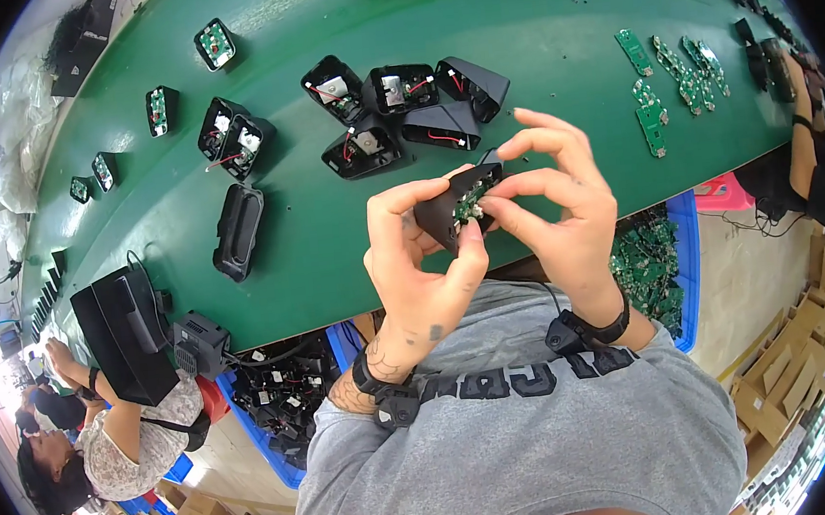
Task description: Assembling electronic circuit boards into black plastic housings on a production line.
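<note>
My left hand [411, 267] is closed round a black plastic housing [436, 214], holding it tilted above the table's near edge. A small green circuit board [469, 203] sits at the housing's open side, with my left thumb at its lower end. The thumb and index finger of my right hand [565, 210] pinch at the board's right edge; its other fingers are raised. Just beyond my hands, black housings [404, 86] with red wires lie in a cluster. Other loose green boards [651, 129] lie to the right.
The green table [318, 295] also bears housings with boards fitted [215, 44] and an empty-looking black shell [239, 231]. Below its edge stand a blue bin of black parts [287, 396] and a blue bin of green boards [649, 266]. People work at left and far right.
</note>
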Demonstrator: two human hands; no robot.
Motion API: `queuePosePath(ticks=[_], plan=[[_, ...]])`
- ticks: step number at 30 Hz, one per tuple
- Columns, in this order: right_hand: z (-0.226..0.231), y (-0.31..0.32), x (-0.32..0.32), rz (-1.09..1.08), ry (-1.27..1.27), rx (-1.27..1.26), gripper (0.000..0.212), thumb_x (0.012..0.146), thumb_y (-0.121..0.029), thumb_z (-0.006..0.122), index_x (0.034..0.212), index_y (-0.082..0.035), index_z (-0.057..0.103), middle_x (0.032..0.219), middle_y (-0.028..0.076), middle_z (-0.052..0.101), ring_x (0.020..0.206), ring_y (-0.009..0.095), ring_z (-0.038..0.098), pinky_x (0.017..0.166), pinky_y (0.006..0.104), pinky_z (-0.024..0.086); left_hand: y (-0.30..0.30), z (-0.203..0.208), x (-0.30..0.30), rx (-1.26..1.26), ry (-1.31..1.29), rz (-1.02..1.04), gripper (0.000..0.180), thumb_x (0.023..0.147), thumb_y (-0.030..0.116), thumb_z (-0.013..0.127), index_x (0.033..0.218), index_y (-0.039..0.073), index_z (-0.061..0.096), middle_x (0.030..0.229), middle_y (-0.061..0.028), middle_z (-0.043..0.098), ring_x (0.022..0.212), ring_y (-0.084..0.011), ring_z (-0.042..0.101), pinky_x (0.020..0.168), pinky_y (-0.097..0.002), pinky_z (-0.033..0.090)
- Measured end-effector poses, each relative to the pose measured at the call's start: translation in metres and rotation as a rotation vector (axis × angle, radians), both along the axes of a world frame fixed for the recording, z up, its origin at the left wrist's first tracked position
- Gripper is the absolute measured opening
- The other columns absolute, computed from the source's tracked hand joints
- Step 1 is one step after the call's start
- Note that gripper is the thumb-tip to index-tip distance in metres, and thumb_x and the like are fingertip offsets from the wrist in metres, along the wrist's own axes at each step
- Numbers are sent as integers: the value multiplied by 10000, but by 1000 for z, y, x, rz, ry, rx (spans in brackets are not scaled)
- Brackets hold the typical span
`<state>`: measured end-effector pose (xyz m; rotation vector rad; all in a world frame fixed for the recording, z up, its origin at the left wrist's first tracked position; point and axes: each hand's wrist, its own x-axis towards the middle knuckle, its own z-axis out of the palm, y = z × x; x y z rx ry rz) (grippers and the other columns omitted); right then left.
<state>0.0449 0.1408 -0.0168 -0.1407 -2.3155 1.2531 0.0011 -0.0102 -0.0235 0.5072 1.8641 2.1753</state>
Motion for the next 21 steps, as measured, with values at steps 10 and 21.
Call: queuePosePath(ticks=[10, 21], plan=[[8, 2, 11, 200, -2, 450, 341, 677, -58, 723, 1014, -106, 717, 1308, 96, 564, 1294, 390, 420, 1052, 525, 367, -4, 16, -27, -38, -359, -140, 377, 874, -66, 565, 1198, 12, 390, 1016, -131, 618, 889, -176, 653, 710, -299, 591], [19, 69, 32, -126, -86, 245, 180, 779, -29, 655, 947, -48, 718, 1101, 105, 665, 1022, 264, 624, 888, 350, 480, 8, 68, -122, -455, 87, -362, 306, 862, -10, 565, 1161, -11, 501, 940, -114, 626, 713, -170, 679, 605, -278, 523]])
